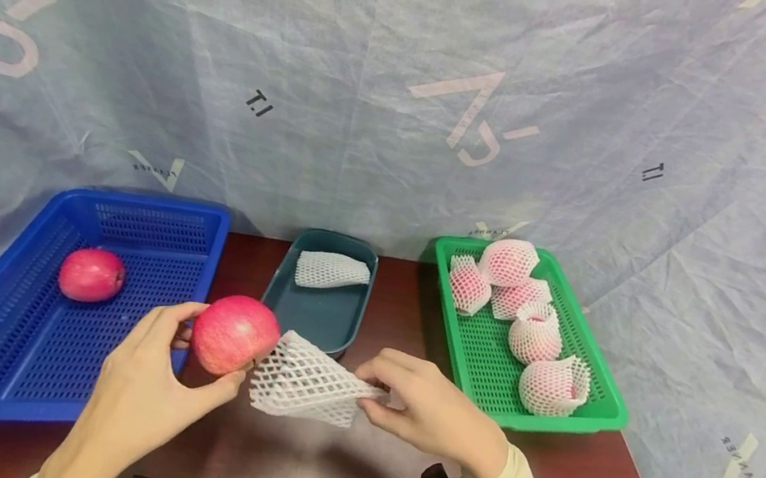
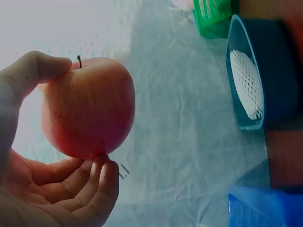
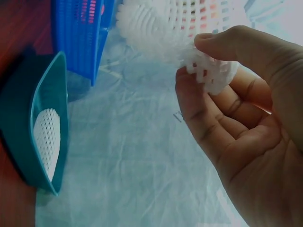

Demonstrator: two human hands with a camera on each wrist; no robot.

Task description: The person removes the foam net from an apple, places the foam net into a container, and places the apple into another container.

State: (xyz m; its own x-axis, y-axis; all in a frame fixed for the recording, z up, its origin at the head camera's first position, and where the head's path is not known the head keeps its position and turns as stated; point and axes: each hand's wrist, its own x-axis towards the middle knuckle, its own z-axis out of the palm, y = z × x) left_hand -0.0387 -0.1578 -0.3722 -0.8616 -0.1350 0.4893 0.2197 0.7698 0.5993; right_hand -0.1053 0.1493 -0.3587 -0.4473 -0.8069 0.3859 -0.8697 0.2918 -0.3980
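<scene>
A red apple (image 1: 234, 335) is held up by my left hand (image 1: 150, 378), thumb at one end and fingertips at the other. In the left wrist view the stem of the apple (image 2: 90, 109) shows beside the thumb. My right hand (image 1: 427, 407) pinches one end of a white foam net sleeve (image 1: 309, 383) between thumb and fingers. The sleeve's wide end faces the apple and lies right beside it; whether they touch I cannot tell. In the right wrist view the pinched foam net (image 3: 208, 71) bunches between thumb and forefinger.
At left, a blue basket (image 1: 200, 242) contains one bare apple (image 1: 91, 276). A dark teal tray (image 1: 309, 320) behind my hands has a foam net (image 1: 332, 271) in it. The green basket (image 1: 464, 363) on the right holds several net-covered apples (image 1: 536, 336). A cloth backdrop (image 1: 353, 99) hangs behind the table.
</scene>
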